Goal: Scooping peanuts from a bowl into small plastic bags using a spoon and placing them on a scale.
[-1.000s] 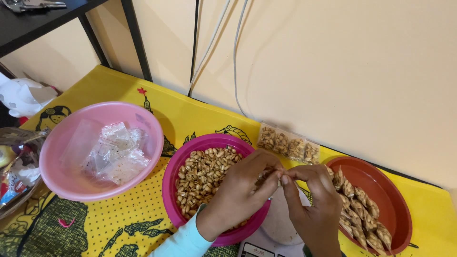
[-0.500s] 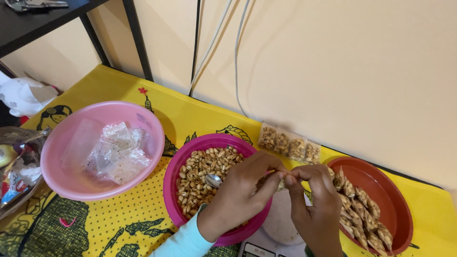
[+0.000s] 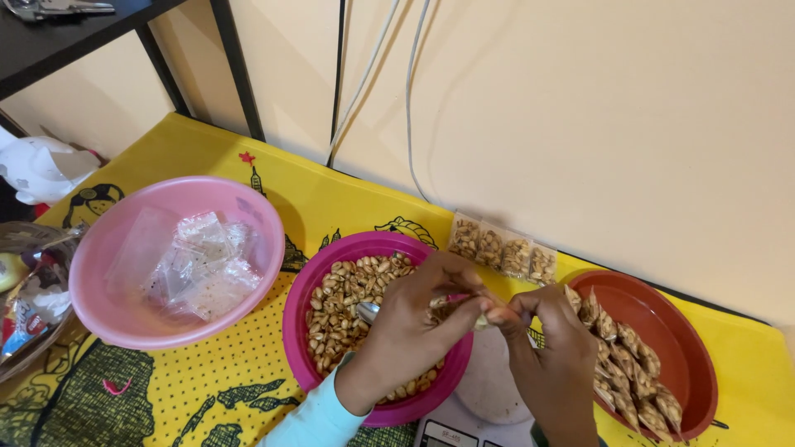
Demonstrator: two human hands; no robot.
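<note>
Peanuts (image 3: 348,291) fill the magenta bowl (image 3: 308,285) at the middle of the bench (image 3: 315,194), which wears a yellow printed cloth. Left of it a pale pink bowl (image 3: 108,240) holds empty clear packets (image 3: 203,265); right of it a brown bowl (image 3: 687,348) holds filled packets (image 3: 629,364). A strip of four filled packets (image 3: 503,251) leans against the wall. Both hands meet over the magenta bowl's right rim: the left hand (image 3: 414,323) and right hand (image 3: 551,348) pinch one small packet (image 3: 482,319) between their fingertips, hiding part of the peanuts and a spoon (image 3: 367,311). Compared with a second ago, the hands sit slightly lower and the spoon's bowl shows.
</note>
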